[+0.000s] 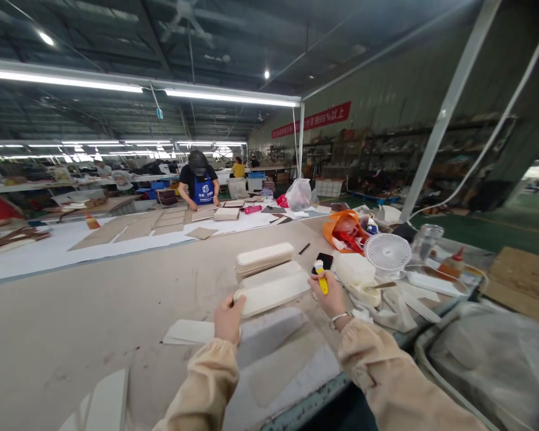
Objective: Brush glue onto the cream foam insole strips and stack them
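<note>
My left hand [228, 317] pinches the left end of a long cream panel [273, 293] with rounded ends, its thumb on top. My right hand [331, 294] is closed around a yellow-handled brush [322, 281] with a whitish head pointing up, close to the panel's right end. Whether those fingers also touch the panel I cannot tell. Just behind lies a stack of similar panels [265, 254]. Under and in front of the held panel are translucent sheets [273, 359]. Loose white strips [191, 331] lie left of my left hand.
A black phone [327, 261] and a pen [304, 248] lie behind my right hand. To the right are a white fan [388, 252], an orange bag [341, 226], a glue bottle [451, 264] and scraps. Across the table stands a person in a blue apron [203, 190] beside flat brown pieces [135, 230].
</note>
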A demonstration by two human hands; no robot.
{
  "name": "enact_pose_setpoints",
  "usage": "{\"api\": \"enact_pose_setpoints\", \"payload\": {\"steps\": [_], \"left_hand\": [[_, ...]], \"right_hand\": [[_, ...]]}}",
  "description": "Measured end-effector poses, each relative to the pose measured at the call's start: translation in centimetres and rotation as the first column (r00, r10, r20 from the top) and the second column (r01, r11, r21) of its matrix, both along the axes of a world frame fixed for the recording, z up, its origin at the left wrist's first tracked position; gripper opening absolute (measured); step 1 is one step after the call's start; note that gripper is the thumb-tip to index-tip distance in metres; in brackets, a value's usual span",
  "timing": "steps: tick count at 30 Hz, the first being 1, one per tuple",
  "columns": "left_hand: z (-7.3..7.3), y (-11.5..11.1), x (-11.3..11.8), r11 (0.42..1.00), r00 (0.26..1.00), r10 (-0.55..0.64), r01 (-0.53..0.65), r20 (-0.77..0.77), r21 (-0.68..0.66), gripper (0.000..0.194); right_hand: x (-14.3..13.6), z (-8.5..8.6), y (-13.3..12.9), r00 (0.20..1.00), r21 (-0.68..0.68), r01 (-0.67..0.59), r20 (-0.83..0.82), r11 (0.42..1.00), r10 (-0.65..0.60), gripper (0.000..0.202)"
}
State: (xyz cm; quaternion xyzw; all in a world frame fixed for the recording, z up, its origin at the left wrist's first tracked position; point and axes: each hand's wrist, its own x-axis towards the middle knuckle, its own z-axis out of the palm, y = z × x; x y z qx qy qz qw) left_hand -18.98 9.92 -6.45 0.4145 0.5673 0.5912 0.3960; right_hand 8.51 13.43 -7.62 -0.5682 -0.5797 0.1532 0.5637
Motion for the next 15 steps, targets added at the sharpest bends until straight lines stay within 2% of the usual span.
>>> {"api": "enact_pose_setpoints", "payload": {"steps": [3, 6, 11, 15], "left_hand": [[0.5, 4.3, -0.5, 0.997, 0.988, 0.079, -0.081, -0.131, -0.008, 0.043], [0.5, 7.0, -0.5, 0.99, 0.96, 0.125, -0.139, -0.251, -0.036, 0.051], [-0.2, 8.9, 0.1, 0.98, 0.897, 0.132, -0.18, -0.421, -0.078, 0.058], [-1.3, 9.6, 0.1, 0.982, 0.839, 0.114, -0.176, -0.532, -0.066, 0.058]], "right_hand": [[-0.5, 1.1, 3.6, 0.998, 0.0, 0.05, 0.041, 0.999, -0.05, 0.025], [-0.6, 1.1, 6.8, 0.996, -0.005, 0.066, 0.054, 0.998, -0.066, 0.022], [-0.6, -0.4, 10.4, 0.995, -0.045, 0.062, 0.081, 0.997, -0.058, 0.018], [-0.3, -1.2, 10.8, 0.988, -0.05, 0.086, 0.13, 0.995, -0.079, 0.015]]}}
